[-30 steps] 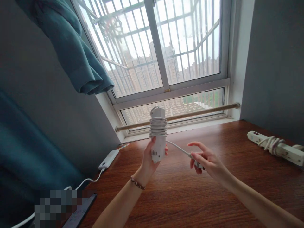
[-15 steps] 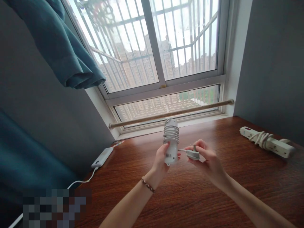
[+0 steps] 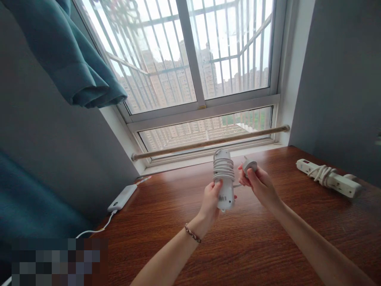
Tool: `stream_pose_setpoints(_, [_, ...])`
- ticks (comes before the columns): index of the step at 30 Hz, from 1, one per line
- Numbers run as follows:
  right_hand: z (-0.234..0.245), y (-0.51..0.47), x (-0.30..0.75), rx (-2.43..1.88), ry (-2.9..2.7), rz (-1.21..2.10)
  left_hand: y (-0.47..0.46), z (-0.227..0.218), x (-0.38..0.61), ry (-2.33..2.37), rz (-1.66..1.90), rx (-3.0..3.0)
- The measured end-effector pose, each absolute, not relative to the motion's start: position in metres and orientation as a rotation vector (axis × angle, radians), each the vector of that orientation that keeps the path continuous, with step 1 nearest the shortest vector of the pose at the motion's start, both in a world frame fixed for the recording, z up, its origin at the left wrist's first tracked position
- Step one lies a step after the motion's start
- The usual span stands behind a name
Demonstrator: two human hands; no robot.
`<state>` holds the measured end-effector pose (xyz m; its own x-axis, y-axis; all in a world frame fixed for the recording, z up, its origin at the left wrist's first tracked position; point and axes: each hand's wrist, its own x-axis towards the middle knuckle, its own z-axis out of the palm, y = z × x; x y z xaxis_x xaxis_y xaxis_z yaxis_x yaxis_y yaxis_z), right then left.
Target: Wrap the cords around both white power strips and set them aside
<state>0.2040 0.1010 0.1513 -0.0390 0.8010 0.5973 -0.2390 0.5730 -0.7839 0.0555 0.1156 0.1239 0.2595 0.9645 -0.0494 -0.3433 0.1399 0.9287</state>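
Note:
A white power strip (image 3: 225, 194) is held up over the brown wooden table, its far part wrapped in several turns of its own white cord (image 3: 224, 169). My left hand (image 3: 210, 200) is closed around the strip's near end, thumb on the face beside a barcode label. To its right, my right hand (image 3: 259, 183) grips the cord's plug (image 3: 249, 166) between thumb and fingers, with a prong pointing up and away. A short stretch of cord runs between the strip and my right hand; part of it is hidden behind the fingers.
Another white power strip (image 3: 347, 186), cord wound around it, lies on the table's right side. A white power bank (image 3: 122, 198) with a cable sits at the left edge. Behind the table (image 3: 178, 190) are a horizontal rod (image 3: 208, 143), a barred window, and a blue curtain (image 3: 74, 67).
Both hands have shifted slightly right with the power strip. My right hand has raised and turned the plug, so its prongs now point away and its back faces me.

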Motion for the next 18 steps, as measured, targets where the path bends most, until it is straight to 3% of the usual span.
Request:
stream_pose_setpoints(7, [0.179,0.102,0.202,-0.840,-2.045,0.642,0.132,0.111,0.046,0.837,0.996,1.151])
stream_pose_setpoints(10, [0.180,0.119,0.195,-1.055,-2.208,0.430,0.136,0.104,0.042,1.059,1.007,1.412])
stream_pose_setpoints(14, [0.154,0.132,0.183,-1.255,-1.957,0.118,0.140,0.103,0.040,1.431,1.191,1.712])
stream_pose_setpoints(18, [0.117,0.130,0.170,-1.224,-1.750,0.199,0.149,0.107,0.047,1.473,1.315,1.738])
